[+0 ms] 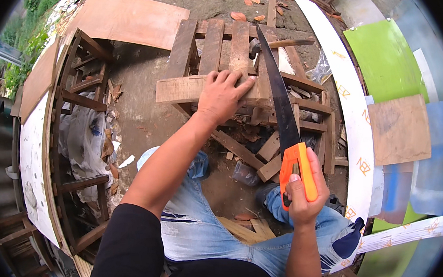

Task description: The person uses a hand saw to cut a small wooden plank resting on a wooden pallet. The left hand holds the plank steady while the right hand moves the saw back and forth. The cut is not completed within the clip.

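A wooden plank [178,90] lies crosswise on the near end of a slatted wooden bench [213,43]. My left hand [223,94] holds the plank near its right part, fingers curled over its top edge. In my right hand [305,194] is a handsaw [282,102], its orange handle wrapped by my fingers. The dark blade points away from me and stands just right of the plank's end; whether the teeth touch the wood I cannot tell. A hammer [289,43] with a wooden handle rests on the bench beyond, partly behind the blade.
Scrap wood [270,158] and a clear plastic cup [246,173] lie below the bench, between my legs. A dark wooden frame [80,97] stands at left. A long white board [351,102] runs along the right, beside green sheets [387,58]. A plywood sheet [123,18] lies at the far left.
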